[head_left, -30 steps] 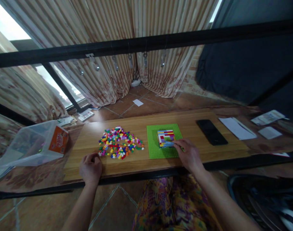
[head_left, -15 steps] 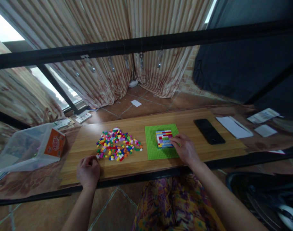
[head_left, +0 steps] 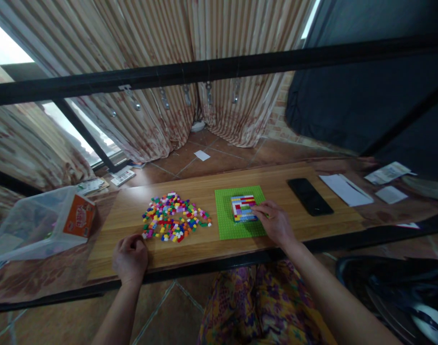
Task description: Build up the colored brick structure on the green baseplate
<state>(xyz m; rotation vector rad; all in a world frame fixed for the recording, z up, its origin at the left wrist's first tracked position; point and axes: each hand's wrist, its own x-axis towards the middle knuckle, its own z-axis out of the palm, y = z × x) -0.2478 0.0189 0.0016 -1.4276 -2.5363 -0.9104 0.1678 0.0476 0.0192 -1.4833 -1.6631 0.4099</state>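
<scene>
On a green studded baseplate (head_left: 224, 225) stands a low block built of coloured toy bricks (head_left: 242, 200), with red, white, yellow and blue rows on top. My right hand (head_left: 276, 223) reaches in from the right, thumb and fingers pinched together at the block's right side. Whatever is between those fingertips is too small or hidden to make out. A loose pile of small toy bricks (head_left: 176, 218) in many colours is spread left of the baseplate. Just below the pile's left end, my left hand (head_left: 130, 258) rests on the wooden board as a loose fist, with nothing visible in it.
The wooden board (head_left: 201, 249) carries a black phone (head_left: 310, 196) on the right. Farther right lie white papers (head_left: 344, 189) and a packet (head_left: 389, 172). A clear plastic bin (head_left: 42, 225) with an orange label stands at left. A black rail (head_left: 219, 67) crosses beyond the board.
The camera view has shifted slightly. My right hand stays pinched at the brick block with hardly any movement, and my left fist stays in place.
</scene>
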